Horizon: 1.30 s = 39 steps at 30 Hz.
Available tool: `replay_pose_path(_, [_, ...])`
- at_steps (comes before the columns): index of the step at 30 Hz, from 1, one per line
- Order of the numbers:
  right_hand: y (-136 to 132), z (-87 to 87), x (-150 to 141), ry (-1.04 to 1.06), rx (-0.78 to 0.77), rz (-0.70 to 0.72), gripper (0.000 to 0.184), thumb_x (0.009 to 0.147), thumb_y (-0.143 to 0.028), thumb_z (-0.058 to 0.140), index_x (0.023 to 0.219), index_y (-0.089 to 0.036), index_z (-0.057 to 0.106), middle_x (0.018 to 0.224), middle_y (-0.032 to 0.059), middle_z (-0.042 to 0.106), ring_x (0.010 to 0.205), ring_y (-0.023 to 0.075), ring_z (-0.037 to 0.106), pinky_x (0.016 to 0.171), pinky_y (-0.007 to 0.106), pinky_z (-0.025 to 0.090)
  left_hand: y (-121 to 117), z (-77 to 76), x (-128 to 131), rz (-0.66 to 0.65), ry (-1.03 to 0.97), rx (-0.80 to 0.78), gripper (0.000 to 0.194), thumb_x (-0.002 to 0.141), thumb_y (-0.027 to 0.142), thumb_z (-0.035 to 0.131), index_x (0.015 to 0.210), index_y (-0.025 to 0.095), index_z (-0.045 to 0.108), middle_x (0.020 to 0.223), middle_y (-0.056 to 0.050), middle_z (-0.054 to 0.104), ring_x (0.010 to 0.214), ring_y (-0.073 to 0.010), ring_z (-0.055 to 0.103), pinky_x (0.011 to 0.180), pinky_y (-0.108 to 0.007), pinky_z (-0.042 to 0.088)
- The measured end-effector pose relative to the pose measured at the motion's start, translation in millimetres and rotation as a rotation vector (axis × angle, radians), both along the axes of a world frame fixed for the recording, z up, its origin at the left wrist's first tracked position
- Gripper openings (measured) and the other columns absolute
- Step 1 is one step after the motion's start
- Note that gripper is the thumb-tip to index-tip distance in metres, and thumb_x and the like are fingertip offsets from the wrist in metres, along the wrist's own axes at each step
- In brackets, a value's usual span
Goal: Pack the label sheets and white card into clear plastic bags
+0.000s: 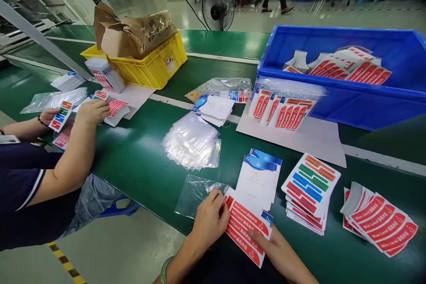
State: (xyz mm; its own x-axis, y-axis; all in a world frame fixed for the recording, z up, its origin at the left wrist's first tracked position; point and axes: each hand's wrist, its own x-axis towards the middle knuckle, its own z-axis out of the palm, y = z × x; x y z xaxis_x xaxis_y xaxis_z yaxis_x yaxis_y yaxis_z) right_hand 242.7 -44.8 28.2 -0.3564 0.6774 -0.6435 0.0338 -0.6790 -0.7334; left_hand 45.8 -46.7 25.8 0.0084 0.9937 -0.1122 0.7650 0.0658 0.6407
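My left hand (209, 219) pinches the left edge of a red "Max Level" sticker sheet (248, 230), fingers closed on it. From the sheet's right and underside my right hand (269, 242) holds it too; most of its fingers are hidden under the card. A clear plastic bag (195, 193) lies flat just left of my left hand on the green table (143, 159). Beyond the sheet lies a pile of white and blue cards (259, 177).
Stacks of colour-striped stickers (311, 191) and red stickers (379, 222) lie to the right. A pile of clear bags (193, 142) sits mid-table. Behind stand a blue bin (353, 97) and a yellow crate (149, 71). A co-worker's hands (89, 113) handle stickers at left.
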Motion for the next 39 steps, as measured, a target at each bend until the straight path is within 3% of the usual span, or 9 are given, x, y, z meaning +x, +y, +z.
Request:
replay_pose_path(8, [12,-0.7,-3,0.117,-0.02,0.092,0.051,0.076,-0.055,0.071,0.11,-0.018,0.065,0.104,0.0088,0.073,0.102,0.0309,0.065,0.093,0.046,0.05,2,-1.0,-8,-0.037,-0.003,0.008,0.015,0.092,0.017,0.036,0.079,0.021,0.043,0.092,-0.002,0.053,0.075,-0.013,0.053,0.066,-0.025,0.044])
replay_pose_path(11, [15,1.6,-4,0.155,-0.077,0.033,0.052,0.073,-0.053,0.075,0.11,-0.018,0.065,0.1,0.0084,0.074,0.095,0.0296,0.068,0.09,0.046,0.051,3,-0.8,-9,-0.016,-0.011,0.009,0.015,0.094,0.018,0.037,0.081,0.021,0.043,0.092,-0.003,0.053,0.075,-0.013,0.054,0.065,-0.025,0.044])
replay_pose_path(15, [17,4.6,-10,0.187,-0.108,-0.011,0.054,0.07,-0.051,0.077,0.111,-0.017,0.065,0.1,0.0085,0.074,0.089,0.028,0.069,0.087,0.044,0.052,2,-1.0,-8,-0.086,-0.023,0.057,0.013,0.094,0.017,0.036,0.084,0.021,0.044,0.098,-0.005,0.054,0.082,-0.0148,0.055,0.068,-0.026,0.045])
replay_pose_path(19, [16,-1.0,-19,0.163,-0.059,0.008,0.053,0.073,-0.054,0.073,0.109,-0.016,0.065,0.1,0.0091,0.074,0.092,0.0289,0.068,0.088,0.044,0.051,1,-0.6,-11,-0.144,0.007,0.09,0.013,0.093,0.015,0.037,0.084,0.021,0.044,0.102,-0.006,0.054,0.085,-0.0161,0.055,0.073,-0.029,0.047])
replay_pose_path(25, [5,-10.6,-29,0.045,-0.007,-0.018,0.06,0.072,-0.066,0.067,0.105,-0.015,0.064,0.102,0.0121,0.072,0.096,0.032,0.067,0.085,0.044,0.052,1,7.2,-23,-0.107,0.039,0.059,0.012,0.095,0.017,0.036,0.087,0.021,0.042,0.102,-0.005,0.054,0.085,-0.0151,0.055,0.071,-0.028,0.047])
replay_pose_path(27, [4,-7.0,-31,0.009,0.008,-0.007,0.064,0.072,-0.07,0.064,0.106,-0.015,0.064,0.103,0.0122,0.071,0.097,0.0317,0.066,0.088,0.044,0.051,1,11.6,-23,-0.112,0.041,0.053,0.011,0.095,0.018,0.036,0.087,0.021,0.042,0.101,-0.005,0.054,0.084,-0.0153,0.055,0.07,-0.028,0.047])
replay_pose_path(31, [9,6.8,-32,-0.017,0.145,0.172,0.063,0.078,-0.073,0.054,0.094,-0.014,0.069,0.096,0.0119,0.071,0.097,0.0317,0.063,0.092,0.045,0.048,-2,17.9,-15,-0.21,0.043,0.036,0.011,0.092,0.014,0.036,0.086,0.021,0.041,0.103,-0.006,0.053,0.085,-0.0166,0.055,0.072,-0.03,0.048])
replay_pose_path(34, [14,15.7,-25,-0.006,0.162,0.189,0.065,0.078,-0.073,0.054,0.104,-0.015,0.068,0.102,0.0113,0.069,0.102,0.0316,0.06,0.094,0.044,0.047,-6,19.2,-10,-0.246,0.004,0.03,0.011,0.09,0.013,0.037,0.084,0.021,0.04,0.099,-0.005,0.052,0.082,-0.0163,0.054,0.07,-0.029,0.047])
replay_pose_path(39, [19,12.9,-9,0.261,0.109,0.211,0.062,0.081,-0.062,0.061,0.129,-0.024,0.052,0.113,0.0103,0.065,0.084,0.0239,0.064,0.067,0.034,0.056,-9,24.1,-8,-0.128,-0.115,0.064,0.01,0.09,0.014,0.038,0.084,0.02,0.042,0.101,-0.006,0.051,0.083,-0.0154,0.053,0.07,-0.028,0.045])
